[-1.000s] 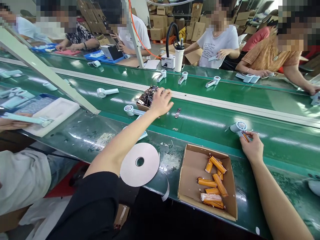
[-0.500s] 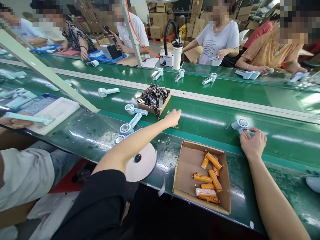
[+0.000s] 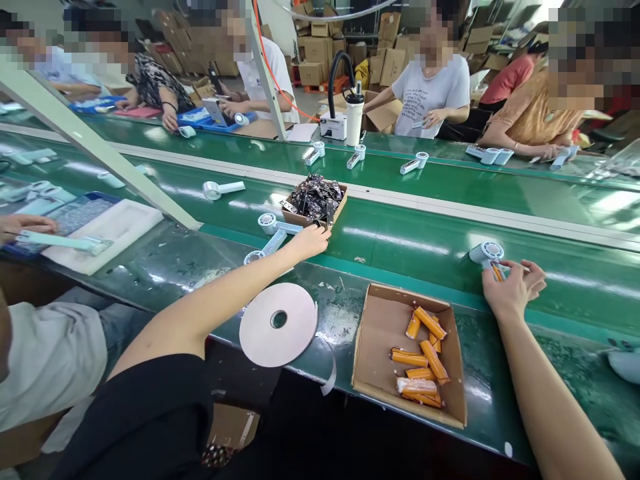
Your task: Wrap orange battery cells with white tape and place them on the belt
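My left hand (image 3: pixel 311 241) reaches to the front edge of a small cardboard box (image 3: pixel 342 204) heaped with dark circuit boards (image 3: pixel 313 199). Its fingers are closed at a board hanging over that edge; whether they grip it is too small to tell. On the right, my right hand (image 3: pixel 511 288) pinches the handle of a light blue handheld fan (image 3: pixel 487 252), which lies on the green belt. Something orange shows inside the handle, by my fingers. Between my arms is a cardboard tray (image 3: pixel 375 333) with several orange battery cells (image 3: pixel 433 361).
A white tape roll (image 3: pixel 260 333) lies on the near ledge. More blue fans (image 3: pixel 267 223) rest left of the boards. A slanted metal post (image 3: pixel 100 137) crosses the left side. A person's hand (image 3: pixel 25 227) holds a fan part there. Other people sit across the belt.
My left hand has moved left and toward me, from the belt beside the box to its front edge. My right hand stays at the fan, its outer fingers now more spread.
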Motion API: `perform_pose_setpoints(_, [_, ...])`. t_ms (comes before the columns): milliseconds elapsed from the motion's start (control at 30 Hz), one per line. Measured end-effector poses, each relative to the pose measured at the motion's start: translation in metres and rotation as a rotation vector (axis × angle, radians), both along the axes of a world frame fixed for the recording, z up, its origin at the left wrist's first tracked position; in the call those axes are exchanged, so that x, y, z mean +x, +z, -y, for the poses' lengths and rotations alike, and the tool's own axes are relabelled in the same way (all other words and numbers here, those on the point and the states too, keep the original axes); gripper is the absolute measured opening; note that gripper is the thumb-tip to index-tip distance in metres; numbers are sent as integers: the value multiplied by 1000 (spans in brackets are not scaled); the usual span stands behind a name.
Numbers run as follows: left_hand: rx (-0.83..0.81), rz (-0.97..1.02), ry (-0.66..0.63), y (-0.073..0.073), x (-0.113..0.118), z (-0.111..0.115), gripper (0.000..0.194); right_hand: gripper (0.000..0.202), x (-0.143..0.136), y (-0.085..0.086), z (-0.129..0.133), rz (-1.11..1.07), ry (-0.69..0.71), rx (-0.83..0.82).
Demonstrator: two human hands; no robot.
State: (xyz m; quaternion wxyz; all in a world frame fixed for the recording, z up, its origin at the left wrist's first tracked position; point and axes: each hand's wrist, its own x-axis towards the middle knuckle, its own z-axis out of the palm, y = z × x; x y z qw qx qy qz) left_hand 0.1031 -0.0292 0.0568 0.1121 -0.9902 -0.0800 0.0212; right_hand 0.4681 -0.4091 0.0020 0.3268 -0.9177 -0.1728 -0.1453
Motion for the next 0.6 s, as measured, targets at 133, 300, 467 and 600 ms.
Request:
perform_pose_setpoints(133, [15, 59, -47, 11, -21, 4, 33, 36, -3, 8, 9, 157, 70, -23])
perform_pose_setpoints(300, [40, 254, 195, 60, -23, -47, 40, 27, -36, 57, -56, 103, 584, -49])
perform_pose_setpoints(467, [-153, 262, 448, 78, 3, -113, 42, 49, -118, 85, -223, -372, 1049, -364])
perform_pose_setpoints(600, [-285, 324, 435, 56, 41, -117, 55, 64, -158, 77, -290, -337, 1021, -483])
